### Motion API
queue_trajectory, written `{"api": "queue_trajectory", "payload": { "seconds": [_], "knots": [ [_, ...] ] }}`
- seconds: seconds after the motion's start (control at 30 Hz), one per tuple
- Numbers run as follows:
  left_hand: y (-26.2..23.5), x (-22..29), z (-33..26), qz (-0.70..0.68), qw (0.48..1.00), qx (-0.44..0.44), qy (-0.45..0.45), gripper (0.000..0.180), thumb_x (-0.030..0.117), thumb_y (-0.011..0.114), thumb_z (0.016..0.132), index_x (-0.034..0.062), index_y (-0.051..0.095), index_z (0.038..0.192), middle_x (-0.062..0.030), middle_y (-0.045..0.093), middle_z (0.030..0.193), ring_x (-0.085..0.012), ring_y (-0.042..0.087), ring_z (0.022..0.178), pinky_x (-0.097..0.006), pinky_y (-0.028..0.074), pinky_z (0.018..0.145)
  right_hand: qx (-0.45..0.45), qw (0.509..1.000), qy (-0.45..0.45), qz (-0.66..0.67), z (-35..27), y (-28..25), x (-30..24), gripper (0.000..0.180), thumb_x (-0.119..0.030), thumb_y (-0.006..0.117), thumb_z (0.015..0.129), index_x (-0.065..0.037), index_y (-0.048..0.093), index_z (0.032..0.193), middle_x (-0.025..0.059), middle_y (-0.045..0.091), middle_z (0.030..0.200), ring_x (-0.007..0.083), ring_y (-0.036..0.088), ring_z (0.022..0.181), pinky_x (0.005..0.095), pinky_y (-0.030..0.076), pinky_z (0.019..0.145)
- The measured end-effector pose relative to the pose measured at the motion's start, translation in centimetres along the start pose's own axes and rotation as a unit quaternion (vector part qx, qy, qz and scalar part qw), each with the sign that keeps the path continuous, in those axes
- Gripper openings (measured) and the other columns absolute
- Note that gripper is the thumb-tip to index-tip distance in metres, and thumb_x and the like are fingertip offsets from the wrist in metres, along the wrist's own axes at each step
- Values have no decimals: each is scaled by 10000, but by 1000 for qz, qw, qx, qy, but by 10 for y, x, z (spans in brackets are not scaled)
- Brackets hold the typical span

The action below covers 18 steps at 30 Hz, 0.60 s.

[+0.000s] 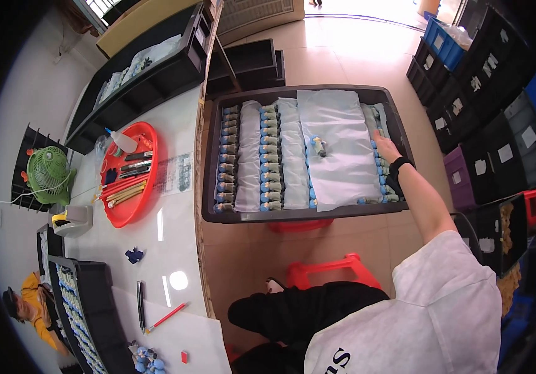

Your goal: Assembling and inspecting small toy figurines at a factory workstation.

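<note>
Green desk fan (pixel 48 172), far left of white table (pixel 174 124). Red tray (pixel 149 187) of brushes and bottles, mid-table. Black crate (pixel 208 168) beside the table edge: rows of small blue-and-grey figurines (pixel 269 159) under white sheets (pixel 336 146). Left hand: not in view. Right hand (pixel 385 146) reaches to the crate's right side, fingers resting on the rightmost figurine row; grip cannot be told. Judgement: lift pieces straight up, clear of neighbours. Open floor lies beyond; stacked bins crowd the right.
</note>
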<state>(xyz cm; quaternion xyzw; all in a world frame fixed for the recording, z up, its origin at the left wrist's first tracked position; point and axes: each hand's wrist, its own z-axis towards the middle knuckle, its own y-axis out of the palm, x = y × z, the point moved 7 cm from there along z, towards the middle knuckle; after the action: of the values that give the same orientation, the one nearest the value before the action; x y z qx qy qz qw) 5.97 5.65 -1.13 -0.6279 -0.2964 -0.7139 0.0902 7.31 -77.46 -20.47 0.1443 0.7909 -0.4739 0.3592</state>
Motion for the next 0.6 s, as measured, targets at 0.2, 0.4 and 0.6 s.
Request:
{"api": "queue_trajectory", "payload": {
  "seconds": [0.2,0.4,0.6],
  "knots": [
    [2,4,-2,-16,1000,-8,1,293,49,487,865,-51,448,1138,-246,517,1069,-305,519,952,-398,417,889,-12,999,-31,-10,-6,-7,-7,673,-546,288,873,-4,421,1250,200,404,1293,338,357,1211,355,265,1006],
    [4,-1,-6,-11,1000,-26,13,296,52,472,875,-54,436,1149,-248,515,1069,-303,516,951,-395,411,892,49,998,34,8,7,-31,13,777,-616,300,825,31,413,1240,259,368,1294,354,299,1247,368,230,1028],
    [-8,-4,-1,-55,996,-75,-11,316,58,436,894,-54,390,1185,-258,474,1151,-330,475,1049,-427,362,962,-20,998,42,-37,24,8,3,934,-730,260,748,50,409,1238,255,315,1332,342,249,1279,345,189,1048]
  ]
}}
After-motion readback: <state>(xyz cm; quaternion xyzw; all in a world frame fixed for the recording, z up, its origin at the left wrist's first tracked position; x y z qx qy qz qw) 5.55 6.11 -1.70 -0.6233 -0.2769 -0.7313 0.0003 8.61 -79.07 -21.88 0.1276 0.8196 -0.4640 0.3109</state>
